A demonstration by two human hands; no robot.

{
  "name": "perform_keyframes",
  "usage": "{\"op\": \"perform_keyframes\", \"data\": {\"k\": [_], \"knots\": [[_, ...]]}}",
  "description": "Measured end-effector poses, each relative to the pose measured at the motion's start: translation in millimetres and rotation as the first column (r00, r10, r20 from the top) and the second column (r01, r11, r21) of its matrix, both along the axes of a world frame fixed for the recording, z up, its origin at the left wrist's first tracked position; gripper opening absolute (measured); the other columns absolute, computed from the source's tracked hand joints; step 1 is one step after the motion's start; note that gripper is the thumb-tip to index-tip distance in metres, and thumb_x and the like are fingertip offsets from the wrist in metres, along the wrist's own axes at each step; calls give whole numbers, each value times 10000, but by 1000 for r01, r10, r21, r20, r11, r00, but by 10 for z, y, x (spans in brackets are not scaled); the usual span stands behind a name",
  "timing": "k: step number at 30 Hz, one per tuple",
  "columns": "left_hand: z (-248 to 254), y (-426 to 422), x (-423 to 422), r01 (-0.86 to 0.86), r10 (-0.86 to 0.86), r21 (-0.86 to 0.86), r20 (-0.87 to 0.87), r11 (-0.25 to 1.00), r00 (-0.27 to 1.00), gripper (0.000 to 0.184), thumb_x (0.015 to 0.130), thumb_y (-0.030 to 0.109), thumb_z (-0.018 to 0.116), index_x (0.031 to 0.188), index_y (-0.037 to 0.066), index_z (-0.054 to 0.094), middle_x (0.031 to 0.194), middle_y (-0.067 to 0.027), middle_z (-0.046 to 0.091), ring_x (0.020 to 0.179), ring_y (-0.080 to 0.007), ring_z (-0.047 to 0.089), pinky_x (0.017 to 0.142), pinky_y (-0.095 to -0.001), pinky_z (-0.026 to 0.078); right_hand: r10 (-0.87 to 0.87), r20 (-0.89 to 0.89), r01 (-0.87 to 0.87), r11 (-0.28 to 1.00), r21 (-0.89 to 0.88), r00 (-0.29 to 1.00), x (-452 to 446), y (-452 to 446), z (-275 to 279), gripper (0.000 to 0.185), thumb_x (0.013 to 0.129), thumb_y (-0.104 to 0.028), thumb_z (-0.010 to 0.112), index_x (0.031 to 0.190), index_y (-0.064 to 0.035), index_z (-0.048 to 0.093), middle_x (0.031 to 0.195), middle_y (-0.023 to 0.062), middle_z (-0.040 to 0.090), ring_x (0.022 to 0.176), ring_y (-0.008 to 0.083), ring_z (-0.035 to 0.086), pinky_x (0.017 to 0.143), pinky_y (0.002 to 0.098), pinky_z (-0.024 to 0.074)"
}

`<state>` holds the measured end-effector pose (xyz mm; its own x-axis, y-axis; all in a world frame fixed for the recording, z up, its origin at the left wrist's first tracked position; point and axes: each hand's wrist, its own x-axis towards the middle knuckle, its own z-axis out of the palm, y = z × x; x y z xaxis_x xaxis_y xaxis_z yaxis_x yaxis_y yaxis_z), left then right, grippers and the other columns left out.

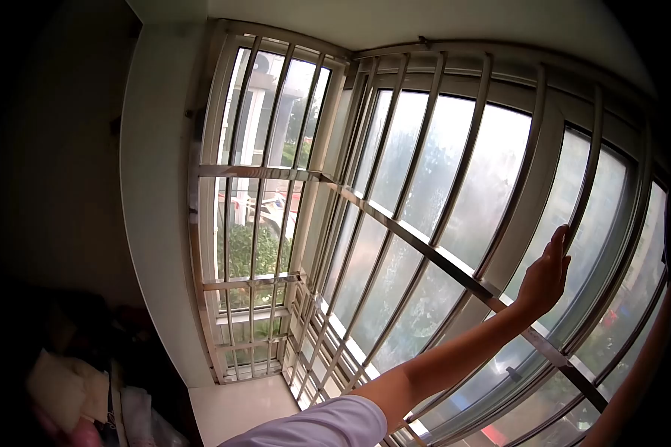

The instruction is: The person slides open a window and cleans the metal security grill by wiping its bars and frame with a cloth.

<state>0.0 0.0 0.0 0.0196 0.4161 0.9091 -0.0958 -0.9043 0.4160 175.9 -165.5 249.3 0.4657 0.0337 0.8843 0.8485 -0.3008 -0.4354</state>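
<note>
My left hand [546, 281] is raised at the end of an outstretched arm in a pale short sleeve [324, 423]. Its fingers curl against a vertical metal window bar [592, 160], at the point where the bar passes behind the hand. At the far right edge my right forearm [640, 365] reaches upward. The right hand is lost in the dark rim of the picture, so its fingers do not show. Behind the bars stands a frosted window pane [581, 197] in a metal frame.
A flat metal crossbar [395, 226] ties the vertical bars together. To the left, a narrower barred window [265, 223] looks out on greenery. Below it lies a pale sill [238, 413]. Bags and cloth-like items [71, 391] are heaped in the dark lower left, beside a wall edge [160, 223].
</note>
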Motion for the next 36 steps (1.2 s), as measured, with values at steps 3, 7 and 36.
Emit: {"op": "perform_keyframes", "data": {"k": [3, 7, 36], "knots": [[60, -4, 31, 31, -32, -44, -20, 999, 999, 558, 982, 115, 442, 1439, 94, 124, 1194, -353, 540, 782, -493, 619, 678, -550, 492, -14, 67, 6, 994, 110, 998, 121, 65, -60, 418, 949, -219, 487, 1220, 100, 479, 1105, 293, 623, 969, 396, 655, 805, 509, 552], [-23, 10, -20, -3, 4, 4, -18, 1000, 1000, 555, 979, 110, 441, 1434, 79, 124, 1200, -359, 532, 800, -507, 611, 685, -559, 497, -20, 15, 18, 992, 128, 1000, 231, 80, -585, 404, 955, -247, 455, 1235, 43, 471, 1087, 297, 628, 992, 428, 635, 843, 524, 527], [90, -145, -124, -44, 44, -1, -12, 999, 999, 466, 972, 64, 457, 1352, 113, 193, 825, -284, 627, 716, -452, 629, 618, -503, 466, 258, 148, -253, 966, -56, 955, 247, -163, -3033, 623, 765, -80, 599, 1304, 15, 301, 1013, 314, 603, 889, 497, 607, 747, 531, 519]]}}
